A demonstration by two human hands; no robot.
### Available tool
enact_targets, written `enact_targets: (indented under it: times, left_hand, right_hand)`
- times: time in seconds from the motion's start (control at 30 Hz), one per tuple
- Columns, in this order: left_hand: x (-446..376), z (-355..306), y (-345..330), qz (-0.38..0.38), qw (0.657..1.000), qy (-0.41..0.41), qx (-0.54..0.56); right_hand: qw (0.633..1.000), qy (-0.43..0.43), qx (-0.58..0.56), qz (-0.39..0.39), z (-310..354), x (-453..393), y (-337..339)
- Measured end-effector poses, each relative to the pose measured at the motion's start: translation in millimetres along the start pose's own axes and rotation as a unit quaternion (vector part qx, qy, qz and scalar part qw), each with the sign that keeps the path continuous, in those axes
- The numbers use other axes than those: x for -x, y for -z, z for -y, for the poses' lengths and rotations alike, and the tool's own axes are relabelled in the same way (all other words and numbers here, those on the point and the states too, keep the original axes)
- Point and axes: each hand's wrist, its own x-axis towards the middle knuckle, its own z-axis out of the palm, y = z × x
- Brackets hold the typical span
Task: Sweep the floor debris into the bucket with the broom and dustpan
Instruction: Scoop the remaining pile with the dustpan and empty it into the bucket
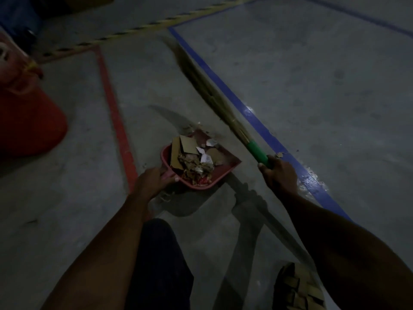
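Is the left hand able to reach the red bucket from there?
Probably not yet. The left hand holds the full dustpan, and the red bucket stands well off to the left across bare floor. Nothing blocks the way.

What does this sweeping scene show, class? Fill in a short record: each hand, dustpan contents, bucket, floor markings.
left hand: grips the red dustpan by its handle
right hand: grips the broom at its green handle
dustpan contents: cardboard and paper scraps
bucket: red, far left, apart from dustpan
floor markings: red tape line, blue tape line
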Motion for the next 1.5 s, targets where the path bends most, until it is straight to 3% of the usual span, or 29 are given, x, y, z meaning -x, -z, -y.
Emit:
enact_targets:
  times: [0.27, 0.6, 0.93, 1.1, 1.2, 1.37, 1.5]
  left_hand:
    - [49.6, 52.4, 36.5, -0.039, 0.997, 0.057, -0.024]
    - [73.5, 100.6, 41.6, -0.017, 0.987, 0.154, -0.046]
    - [53.7, 81.8, 34.9, -0.017, 0.985, 0.156, -0.078]
    - [37.3, 77.8, 26.4, -0.013, 0.983, 0.154, -0.103]
    - [37.9, 77.4, 21.1, -0.013, 0.985, 0.154, -0.079]
    - [33.8, 77.0, 15.5, -0.008, 0.986, 0.151, -0.072]
    - [30.7, 77.3, 14.1, -0.003, 0.986, 0.144, -0.083]
  right_hand:
    - [0.999, -0.017, -0.007, 0.034, 34.0, -19.7, -41.3]
    - [0.996, -0.013, 0.060, 0.061, 38.7, -30.6, -79.3]
    - [0.984, 0.057, 0.088, 0.145, 30.2, -9.8, -79.3]
    - [0.965, 0.159, 0.082, 0.193, 27.0, 12.6, -74.7]
    - [0.961, 0.160, 0.075, 0.212, 24.0, 13.5, -71.5]
    - [0.962, 0.164, 0.042, 0.215, 26.4, 6.5, -70.1]
    - [0.976, 0.148, 0.000, 0.161, 35.2, 4.1, -73.6]
